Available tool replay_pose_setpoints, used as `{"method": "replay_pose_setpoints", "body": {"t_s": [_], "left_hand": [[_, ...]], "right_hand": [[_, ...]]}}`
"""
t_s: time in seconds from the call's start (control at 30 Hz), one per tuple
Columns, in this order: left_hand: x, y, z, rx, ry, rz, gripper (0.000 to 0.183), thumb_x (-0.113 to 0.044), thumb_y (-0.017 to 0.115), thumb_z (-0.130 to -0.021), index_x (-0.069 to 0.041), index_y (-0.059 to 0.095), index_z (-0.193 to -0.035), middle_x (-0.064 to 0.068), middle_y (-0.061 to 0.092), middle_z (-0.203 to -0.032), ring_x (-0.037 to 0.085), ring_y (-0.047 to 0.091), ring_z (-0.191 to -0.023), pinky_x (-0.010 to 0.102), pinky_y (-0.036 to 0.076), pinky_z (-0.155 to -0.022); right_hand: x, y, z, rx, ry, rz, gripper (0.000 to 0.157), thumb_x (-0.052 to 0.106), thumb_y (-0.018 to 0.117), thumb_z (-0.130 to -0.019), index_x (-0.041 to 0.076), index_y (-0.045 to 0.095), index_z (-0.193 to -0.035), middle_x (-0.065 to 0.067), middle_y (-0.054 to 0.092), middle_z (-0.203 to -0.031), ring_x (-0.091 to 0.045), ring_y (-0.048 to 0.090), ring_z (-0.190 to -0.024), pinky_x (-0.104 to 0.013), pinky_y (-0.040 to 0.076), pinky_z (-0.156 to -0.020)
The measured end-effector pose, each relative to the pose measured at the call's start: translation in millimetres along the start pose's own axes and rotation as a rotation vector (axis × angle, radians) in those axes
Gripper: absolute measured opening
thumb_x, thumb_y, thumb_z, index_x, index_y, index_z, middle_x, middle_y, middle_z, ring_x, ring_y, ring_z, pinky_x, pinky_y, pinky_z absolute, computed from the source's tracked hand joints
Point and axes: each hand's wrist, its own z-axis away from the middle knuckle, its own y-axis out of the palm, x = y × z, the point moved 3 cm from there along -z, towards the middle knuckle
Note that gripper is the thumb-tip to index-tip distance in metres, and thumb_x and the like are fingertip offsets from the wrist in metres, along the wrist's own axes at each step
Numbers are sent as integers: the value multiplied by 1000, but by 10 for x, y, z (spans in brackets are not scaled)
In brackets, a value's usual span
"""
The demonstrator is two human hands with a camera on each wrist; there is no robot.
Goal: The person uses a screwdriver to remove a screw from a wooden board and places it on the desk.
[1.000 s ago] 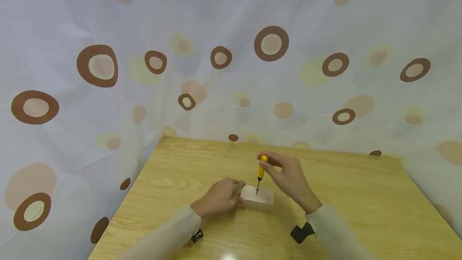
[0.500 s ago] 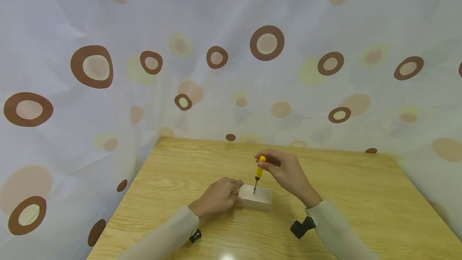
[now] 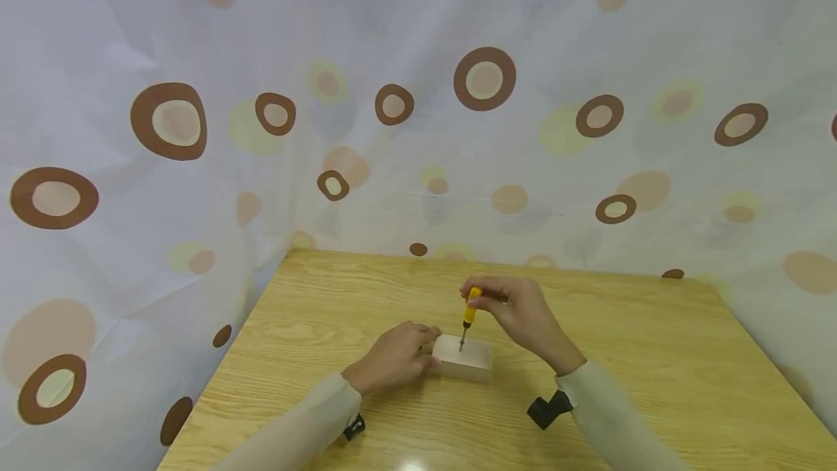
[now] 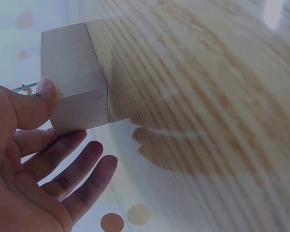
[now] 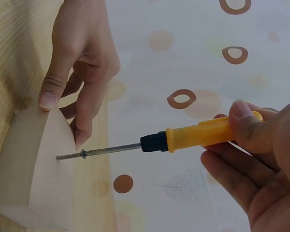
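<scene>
Nearest the head camera, two pale sleeves carry dark wrist devices. Beyond the cuffs, the left hand pinches the left end of the wooden block, which lies flat on the wood-grain tabletop, while the right hand holds the screwdriver by its yellow handle between thumb and fingers, slightly tilted, its shaft tip at the head of a threaded screw that meets the block's top face. Behind the tabletop's far edge hangs a pale sheet printed with brown rings.
</scene>
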Motion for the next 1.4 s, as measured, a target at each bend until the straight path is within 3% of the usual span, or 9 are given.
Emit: {"method": "replay_pose_setpoints", "body": {"t_s": [0.17, 0.3, 0.43, 0.67, 0.87, 1.03, 1.13, 1.27, 1.4], "left_hand": [[5, -6, 3, -1, -3, 0, 52, -38, 69, -98, -6, 64, -138, 6, 65, -139, 24, 63, -121, 39, 54, -99], [19, 11, 0, 0, -16, 11, 52, -38, 70, -98, -7, 64, -139, 5, 65, -139, 24, 63, -121, 40, 54, -99], [15, 14, 0, 1, -8, 11, 52, -37, 70, -98, -7, 64, -139, 5, 64, -139, 23, 63, -122, 39, 53, -99], [15, 8, -2, 3, -23, 11, 52, -38, 69, -98, -7, 64, -139, 4, 65, -138, 22, 63, -121, 38, 54, -98], [25, 23, -5, 5, -25, 16, 52, -38, 70, -98, -7, 63, -140, 4, 65, -138, 22, 63, -119, 38, 55, -96], [21, 14, -16, 3, -17, 16, 52, -37, 69, -99, -7, 63, -140, 4, 65, -138, 22, 63, -120, 37, 54, -98], [18, 5, -18, 5, -19, 16, 51, -37, 69, -99, -7, 63, -140, 3, 65, -138, 22, 63, -121, 38, 54, -98], [15, -2, -13, 4, -19, 22, 50, -36, 69, -99, -7, 64, -140, 3, 65, -138, 22, 63, -121, 38, 54, -98], [17, 13, -4, 5, -23, 27, 50, -36, 70, -99, -7, 64, -139, 4, 65, -139, 23, 63, -121, 39, 54, -99]], "right_hand": [[-2, -24, -18, 46, 14, -7, 22, 12, 74, -95, 22, 77, -115, 6, 76, -103, -9, 73, -88, -29, 60, -76], [-21, 2, 5, -41, 63, 27, 25, 21, 78, -93, 17, 75, -117, 6, 75, -95, -7, 71, -79, -28, 59, -70], [-22, 12, 33, -111, 76, 9, 23, 19, 81, -90, 14, 75, -111, 5, 75, -94, -8, 71, -79, -28, 59, -71], [-52, -3, 6, -10, 40, -64, 20, 15, 75, -94, 17, 77, -114, -2, 76, -107, -12, 74, -90, -28, 60, -78], [-50, 68, 38, -114, 57, -14, 28, 23, 79, -92, 16, 72, -119, -2, 76, -101, -12, 73, -81, -28, 60, -72], [-46, 64, 51, -207, 89, 7, 31, 19, 85, -86, 8, 68, -110, 1, 74, -95, -12, 73, -81, -25, 60, -74], [-27, 54, 34, -158, 66, -52, 23, 11, 82, -88, 7, 70, -108, -1, 76, -98, -14, 74, -85, -27, 60, -77], [-7, 56, 0, -56, 50, -104, 19, 9, 77, -92, 14, 71, -109, 3, 76, -100, -13, 74, -85, -28, 60, -77], [4, 74, 8, -59, 48, -68, 20, 16, 78, -93, 19, 71, -111, 7, 74, -97, -15, 73, -80, -29, 59, -71]]}}
